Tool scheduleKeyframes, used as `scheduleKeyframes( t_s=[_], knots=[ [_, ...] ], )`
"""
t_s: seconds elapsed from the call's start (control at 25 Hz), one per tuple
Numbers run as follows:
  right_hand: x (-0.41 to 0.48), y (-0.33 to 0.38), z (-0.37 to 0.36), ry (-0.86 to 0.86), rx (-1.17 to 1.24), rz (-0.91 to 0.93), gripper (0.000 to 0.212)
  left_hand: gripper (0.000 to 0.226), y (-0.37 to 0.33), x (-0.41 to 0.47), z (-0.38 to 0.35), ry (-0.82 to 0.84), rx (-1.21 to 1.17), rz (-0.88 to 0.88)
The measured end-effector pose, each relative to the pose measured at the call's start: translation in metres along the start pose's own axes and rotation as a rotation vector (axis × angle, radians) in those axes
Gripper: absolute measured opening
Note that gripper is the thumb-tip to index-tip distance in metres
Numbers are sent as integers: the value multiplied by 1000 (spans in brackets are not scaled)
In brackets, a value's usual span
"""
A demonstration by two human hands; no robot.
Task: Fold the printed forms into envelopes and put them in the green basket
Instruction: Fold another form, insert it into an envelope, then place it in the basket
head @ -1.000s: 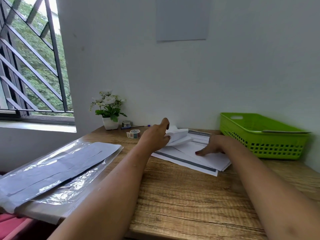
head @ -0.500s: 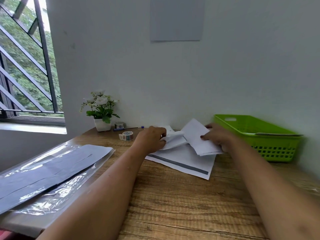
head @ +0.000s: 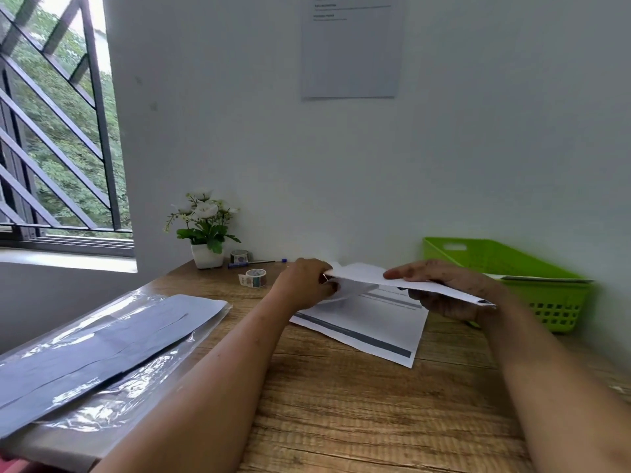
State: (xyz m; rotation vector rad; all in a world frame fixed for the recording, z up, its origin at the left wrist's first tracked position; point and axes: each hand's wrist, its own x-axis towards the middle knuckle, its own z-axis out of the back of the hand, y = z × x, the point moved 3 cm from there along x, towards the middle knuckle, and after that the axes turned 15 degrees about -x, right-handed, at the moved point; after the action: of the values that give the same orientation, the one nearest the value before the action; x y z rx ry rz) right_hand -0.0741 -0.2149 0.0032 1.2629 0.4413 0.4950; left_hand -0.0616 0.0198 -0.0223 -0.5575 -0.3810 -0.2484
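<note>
Lifted now, the folded form (head: 406, 283) sits almost flat and edge-on above the desk, where half a second ago it stood tilted up in the right hand. Pale wall (head: 341, 165) fills the back of the room, with a sheet of paper (head: 350, 49) stuck high on it and a barred window (head: 58, 131) off to the left showing green trees. Below runs the wooden desk (head: 341, 404), grain plain to see. Lying across its left side is a long clear plastic sleeve (head: 102, 356) with dark paper inside. Over on the right against the wall sits the green basket (head: 532, 278), and something flat and pale rests across its near rim; what else is inside I cannot tell. Flat on the desk under the hands lies another printed form (head: 368, 332), white with a grey band along its near edge. Right hand (head: 444, 288) pinches the folded form, fingers over the top and thumb beneath. Left hand (head: 304, 285) is closed on the white envelope (head: 351, 289), meeting the form's left end. Back by the wall stand a small potted plant (head: 205, 230), two rolls of tape (head: 254, 277) and a pen (head: 256, 263).
</note>
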Motion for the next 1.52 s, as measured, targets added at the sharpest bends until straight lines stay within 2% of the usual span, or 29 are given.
scheduleKeyframes(
  t_s=[0.12,0.28,0.36,0.44,0.56,0.64,0.72,0.8,0.84,0.96,1.12,1.24,1.32,1.4,1.48,1.52],
  knots=[
    [-1,-7,-4,57,151,-74,25,35,7,0,0,22,-146,50],
    [3,-13,0,69,40,-161,35,30,4,-1,0,49,-241,63],
    [2,-14,1,78,-30,-220,23,29,1,-1,0,72,-260,66],
    [0,-18,5,106,-48,-284,21,27,-1,-2,0,90,-298,69],
    [-1,-25,9,208,83,-311,30,33,-5,-3,1,109,-350,60],
    [3,-29,14,192,105,-322,15,32,-9,-3,-1,96,-338,54],
    [7,-33,17,197,113,-334,29,26,-12,-1,-3,62,-323,67],
    [8,-32,16,253,197,-314,17,27,-13,-1,-4,52,-314,68],
    [9,-33,17,246,210,-302,17,28,-14,-1,-5,70,-308,61],
    [10,-37,20,140,198,-316,36,26,-16,-4,-9,131,-254,19],
    [11,-34,11,7,155,-304,19,28,-18,-4,-11,149,-185,-35],
    [27,-27,-7,-83,-64,-227,2,32,-25,-4,-13,184,-122,-84],
    [40,-19,-17,-278,-383,-177,3,32,-31,-5,-13,185,-111,-104],
    [48,-14,-18,-510,-667,-147,19,31,-35,-6,-10,151,-135,-103],
    [46,-11,-19,-602,-711,-138,27,31,-35,-7,-7,97,-165,-98],
    [42,-10,-20,-570,-678,-140,28,31,-34,-8,-5,73,-177,-93]
  ],
)
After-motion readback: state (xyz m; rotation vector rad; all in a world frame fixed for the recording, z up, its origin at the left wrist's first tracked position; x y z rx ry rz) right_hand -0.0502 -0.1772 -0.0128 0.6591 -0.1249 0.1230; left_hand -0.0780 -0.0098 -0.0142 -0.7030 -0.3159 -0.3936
